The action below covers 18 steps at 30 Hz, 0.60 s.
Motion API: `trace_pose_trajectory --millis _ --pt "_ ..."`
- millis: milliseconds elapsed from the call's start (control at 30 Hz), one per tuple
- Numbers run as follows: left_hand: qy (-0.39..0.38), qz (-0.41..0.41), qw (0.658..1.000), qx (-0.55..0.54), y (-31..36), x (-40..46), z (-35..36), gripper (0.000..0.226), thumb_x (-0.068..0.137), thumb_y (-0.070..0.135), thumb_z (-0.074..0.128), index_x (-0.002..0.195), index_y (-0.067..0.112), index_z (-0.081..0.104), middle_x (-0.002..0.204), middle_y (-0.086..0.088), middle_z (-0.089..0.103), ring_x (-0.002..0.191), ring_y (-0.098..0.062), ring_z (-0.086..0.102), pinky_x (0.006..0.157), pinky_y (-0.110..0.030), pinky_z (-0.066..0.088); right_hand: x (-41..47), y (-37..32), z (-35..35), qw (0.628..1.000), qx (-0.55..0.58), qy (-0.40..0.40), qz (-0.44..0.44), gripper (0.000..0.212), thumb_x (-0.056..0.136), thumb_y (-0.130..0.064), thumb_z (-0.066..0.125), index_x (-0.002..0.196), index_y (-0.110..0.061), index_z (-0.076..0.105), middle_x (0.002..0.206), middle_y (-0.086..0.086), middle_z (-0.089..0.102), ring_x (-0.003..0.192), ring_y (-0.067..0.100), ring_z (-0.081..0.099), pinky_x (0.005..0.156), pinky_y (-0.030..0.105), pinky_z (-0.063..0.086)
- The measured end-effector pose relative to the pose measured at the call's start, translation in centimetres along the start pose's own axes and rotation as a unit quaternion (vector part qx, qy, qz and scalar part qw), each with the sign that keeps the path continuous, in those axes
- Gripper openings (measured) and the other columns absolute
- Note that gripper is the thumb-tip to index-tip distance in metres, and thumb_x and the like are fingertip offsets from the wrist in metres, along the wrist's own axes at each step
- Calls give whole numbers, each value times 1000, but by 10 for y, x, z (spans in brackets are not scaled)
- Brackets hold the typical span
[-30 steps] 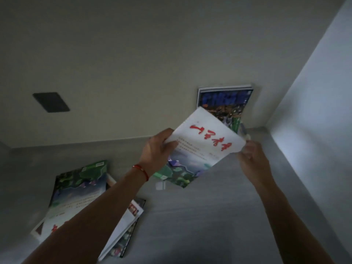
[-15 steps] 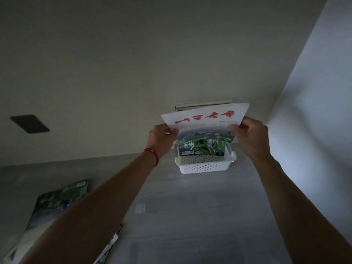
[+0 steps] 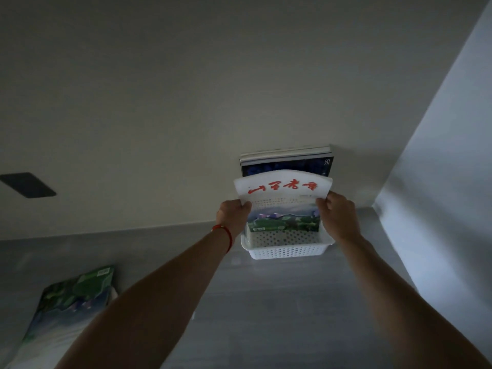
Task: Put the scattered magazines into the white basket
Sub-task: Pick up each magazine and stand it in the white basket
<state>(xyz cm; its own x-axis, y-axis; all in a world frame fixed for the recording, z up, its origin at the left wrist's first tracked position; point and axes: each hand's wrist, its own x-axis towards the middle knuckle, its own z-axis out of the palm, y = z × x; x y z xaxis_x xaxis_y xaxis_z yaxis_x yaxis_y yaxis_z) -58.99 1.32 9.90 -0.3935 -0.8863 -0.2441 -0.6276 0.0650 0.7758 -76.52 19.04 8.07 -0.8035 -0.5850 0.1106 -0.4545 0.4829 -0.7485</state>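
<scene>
Both hands, the left hand (image 3: 234,213) and right hand (image 3: 336,217), are gripping the magazine (image 3: 283,203), now lowering into the white basket (image 3: 287,250), nearly placed.

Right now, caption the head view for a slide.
Both hands, left hand and right hand, lower a red-titled magazine into the white basket.

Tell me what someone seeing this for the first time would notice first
The eye goes to the white magazine with red lettering, bowed between the left hand and right hand, its lower edge down inside the white basket against the far wall. Behind it a dark-covered magazine stands upright in the same basket. At lower left, a green-covered magazine lies flat on the grey surface, waiting.
</scene>
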Motion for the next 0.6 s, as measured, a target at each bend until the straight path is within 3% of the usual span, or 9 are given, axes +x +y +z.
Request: trace_pose_trajectory --millis 100,167,233,333,400,467,533,600 --pt "-20 29 999 -15 2 -1 7 28 90 20 59 111 11 74 97 -9 72 87 -25 68 77 -29 58 5 2 5 999 -20 22 26 28 101 -17 54 122 -2 66 111 18 69 100 28 69 77 25 56" --pt "-36 39 998 -36 3 -3 9 33 87 15 61 118 14 72 104 -8 73 92 -24 68 81 -28 57 6 1 6 998 -5 25 53 25 101 -15 53 120 -4 65 112 17 68 99 28 69 79 29 57" --pt "-55 34 996 -62 2 -2 10 37 83 9 61 118 17 71 108 -8 73 95 -25 68 83 -31 58 3 -3 3 997 34 28 64 25 97 -9 53 121 -7 61 116 14 69 102 27 69 74 22 56" --pt "-95 31 993 -68 0 -3 8 39 86 12 63 124 20 65 119 -8 70 109 -29 66 89 -38 58 -5 -11 -2 992 104 23 73 44 90 -1 55 132 -14 52 129 9 67 111 26 67 65 4 40" --pt "-101 12 992 -79 -6 -6 6 59 87 18 68 143 18 48 136 -7 57 125 -30 56 95 -36 51 -14 -15 -3 992 98 23 74 46 91 -4 58 135 -13 50 135 9 62 116 27 64 62 3 34" --pt "-84 -14 990 -114 -16 -13 -2 73 86 15 70 151 13 35 149 -10 45 135 -30 47 104 -37 43 -27 -18 -3 996 71 27 55 35 96 -10 56 131 -13 54 131 10 64 111 26 64 65 10 38" --pt "-66 -17 983 -169 -37 -28 -16 63 87 1 64 146 11 42 150 -14 45 130 -32 51 104 -43 45 -48 -21 2 997 63 30 22 25 97 -10 52 120 -14 59 120 9 68 102 22 65 71 21 48" --pt "-46 -17 974 -223 -71 -54 -32 49 87 -12 55 130 11 56 140 -22 54 103 -30 61 86 -41 50 -76 -24 14 998 58 22 3 19 96 -8 52 107 -14 65 107 8 72 95 24 68 75 32 56"
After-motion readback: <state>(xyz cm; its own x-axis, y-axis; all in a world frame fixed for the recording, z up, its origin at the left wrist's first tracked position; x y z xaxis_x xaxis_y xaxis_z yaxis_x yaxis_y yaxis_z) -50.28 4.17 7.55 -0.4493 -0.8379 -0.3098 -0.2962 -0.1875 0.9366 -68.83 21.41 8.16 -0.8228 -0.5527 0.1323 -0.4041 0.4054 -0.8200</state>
